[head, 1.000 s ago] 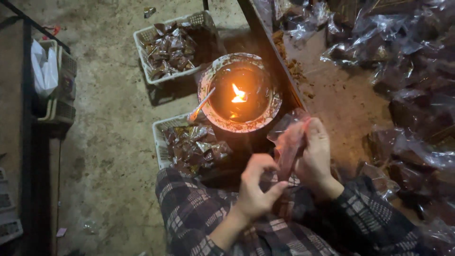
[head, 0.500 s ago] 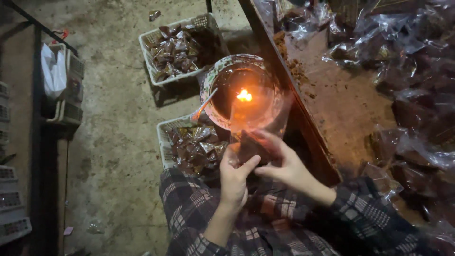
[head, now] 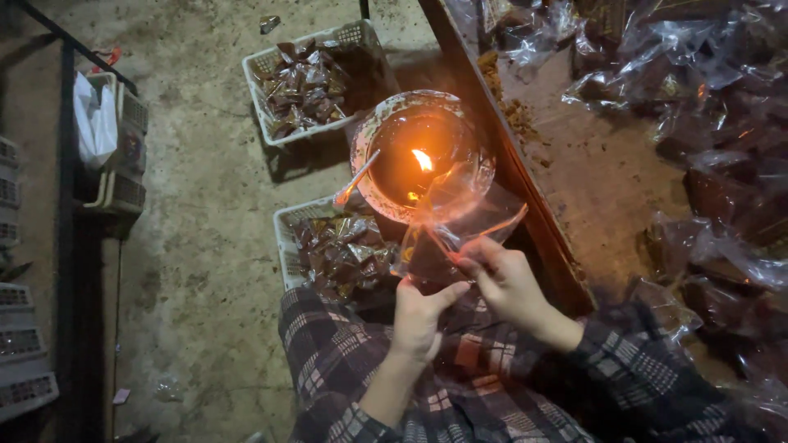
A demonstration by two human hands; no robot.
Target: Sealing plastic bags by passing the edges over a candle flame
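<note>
A clear plastic packet (head: 455,234) with dark contents is held by both hands, left hand (head: 420,316) and right hand (head: 509,283), beside the flame (head: 423,160) in the bowl (head: 369,143). 2 baskets (head: 283,238) hold finished packets; many packets (head: 706,123) remain on the tabletop (head: 591,172).

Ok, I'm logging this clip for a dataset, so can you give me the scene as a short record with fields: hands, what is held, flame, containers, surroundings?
left hand: grips the lower edge of the clear plastic bag
right hand: pinches the bag's right side
held item: bag with dark contents, open end raised towards the flame
flame: burns inside a round bowl
containers: near basket and far basket, both holding wrapped dark pieces
surroundings: wooden table on the right with more filled bags; bare concrete floor
</note>
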